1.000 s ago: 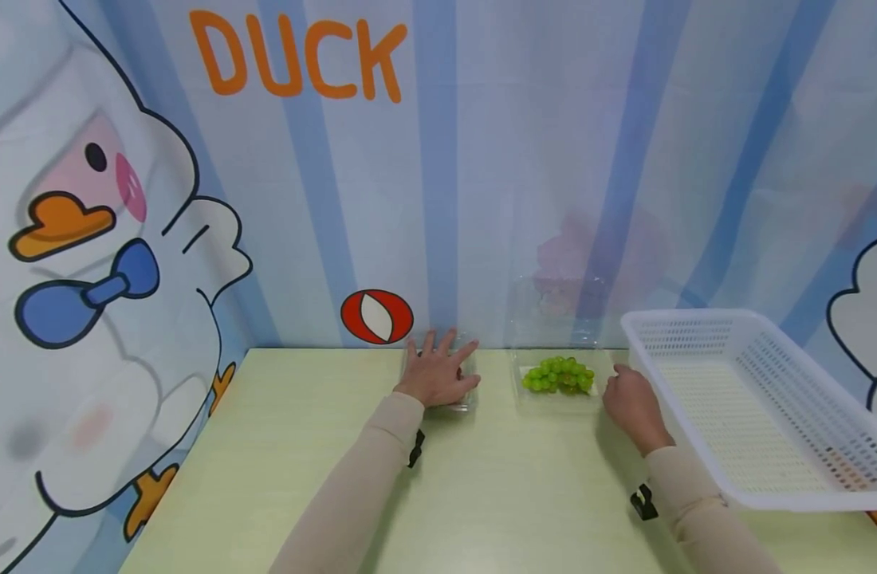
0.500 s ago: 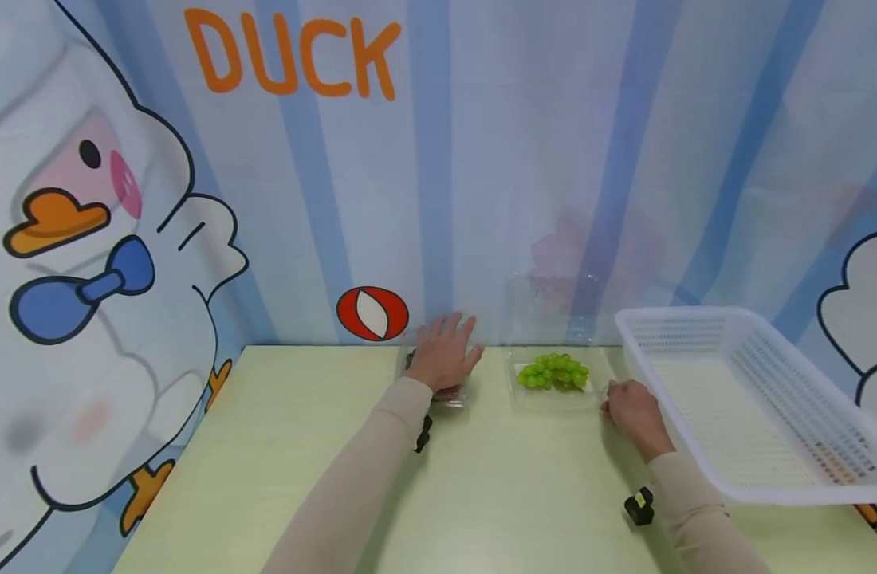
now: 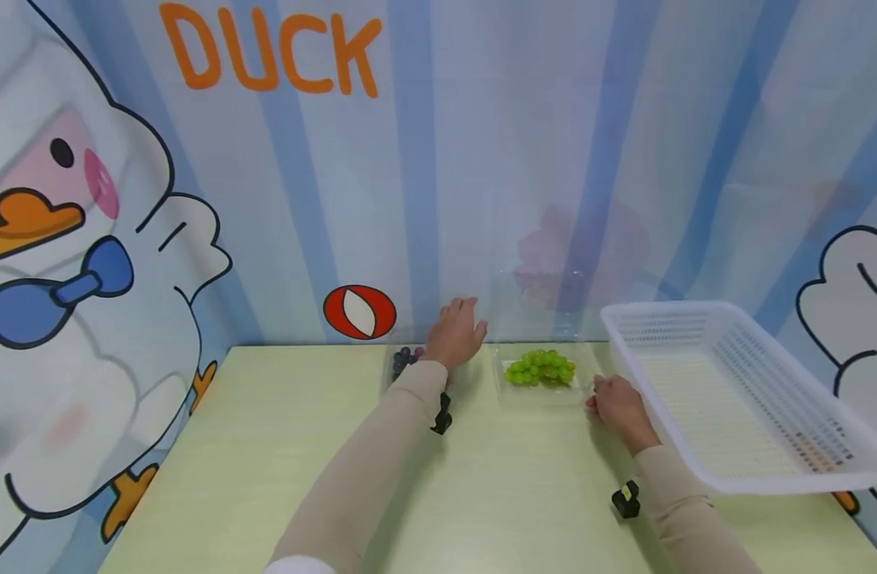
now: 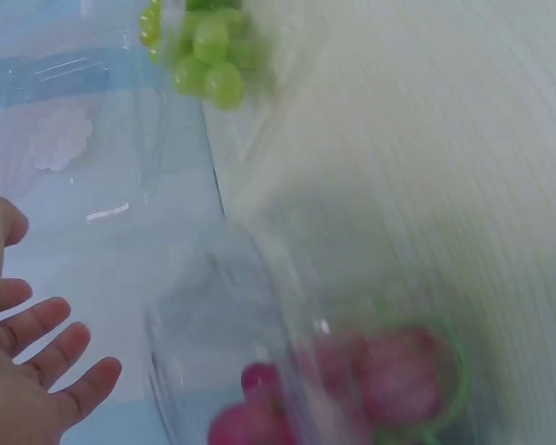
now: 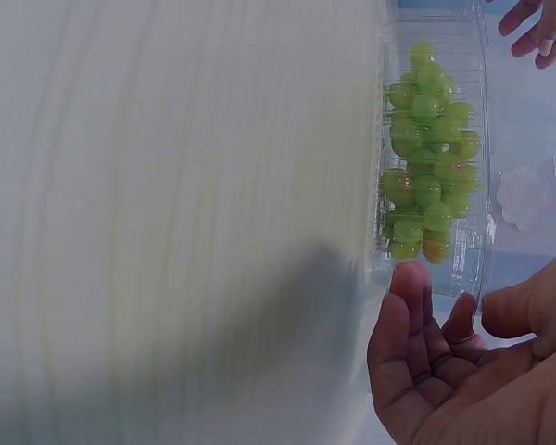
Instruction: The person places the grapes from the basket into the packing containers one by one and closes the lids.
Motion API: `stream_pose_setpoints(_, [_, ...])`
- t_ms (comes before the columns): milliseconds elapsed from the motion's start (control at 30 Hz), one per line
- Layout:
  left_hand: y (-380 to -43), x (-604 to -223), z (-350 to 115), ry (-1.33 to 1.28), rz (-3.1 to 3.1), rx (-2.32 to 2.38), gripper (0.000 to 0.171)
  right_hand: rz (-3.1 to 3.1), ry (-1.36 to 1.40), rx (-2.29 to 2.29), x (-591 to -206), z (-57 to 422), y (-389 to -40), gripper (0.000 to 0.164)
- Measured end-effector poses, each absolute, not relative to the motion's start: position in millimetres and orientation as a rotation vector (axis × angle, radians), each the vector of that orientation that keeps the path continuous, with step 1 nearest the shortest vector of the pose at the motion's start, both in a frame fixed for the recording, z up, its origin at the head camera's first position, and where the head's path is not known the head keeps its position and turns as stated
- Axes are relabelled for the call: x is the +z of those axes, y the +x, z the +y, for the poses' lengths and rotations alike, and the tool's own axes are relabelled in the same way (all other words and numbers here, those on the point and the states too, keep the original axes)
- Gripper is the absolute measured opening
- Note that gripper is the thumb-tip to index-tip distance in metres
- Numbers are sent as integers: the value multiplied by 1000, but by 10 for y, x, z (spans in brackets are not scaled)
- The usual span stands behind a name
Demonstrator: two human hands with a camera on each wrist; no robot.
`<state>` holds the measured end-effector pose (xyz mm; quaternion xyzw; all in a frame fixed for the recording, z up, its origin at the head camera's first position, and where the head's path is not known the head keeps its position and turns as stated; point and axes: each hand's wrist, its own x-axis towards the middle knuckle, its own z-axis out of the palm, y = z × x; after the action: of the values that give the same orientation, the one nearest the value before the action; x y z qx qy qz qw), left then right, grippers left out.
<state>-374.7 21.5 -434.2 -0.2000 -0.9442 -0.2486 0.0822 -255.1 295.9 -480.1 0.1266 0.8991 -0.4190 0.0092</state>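
In the head view my left hand (image 3: 453, 339) hovers at the right side of a clear plastic box of dark and red grapes (image 3: 404, 360), partly covering it. Its fingers are spread and hold nothing. The left wrist view shows red grapes (image 4: 398, 380) behind blurred clear plastic. My right hand (image 3: 620, 402) is at the right end of a second clear plastic box (image 3: 539, 396), its lid raised against the curtain. Thumb and curled fingers of the right hand (image 5: 454, 371) pinch this box's corner. A bunch of green grapes (image 5: 426, 158) lies inside.
A large white plastic basket (image 3: 804, 484) stands on the right of the pale table (image 3: 510, 494), close beside my right hand. A striped blue duck curtain (image 3: 453, 175) hangs at the table's back edge.
My left hand has lifted off the grape box on the left and moved right, uncovering dark grapes. The right hand stays at the green grapes' box. The head view has shifted slightly.
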Motion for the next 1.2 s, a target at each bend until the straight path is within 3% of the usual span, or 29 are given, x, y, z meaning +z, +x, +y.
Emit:
stream_pose_setpoints(433, [-3902,-4279,474,-380,-2750,-1229,43,2834,351,-1306,-4768,3001,-2564,42])
stream_pose_setpoints(1200, [-3875,-4162,637,-222,-2675,-1174,20,2759,357,-1398,-4836,3011,-2552,40])
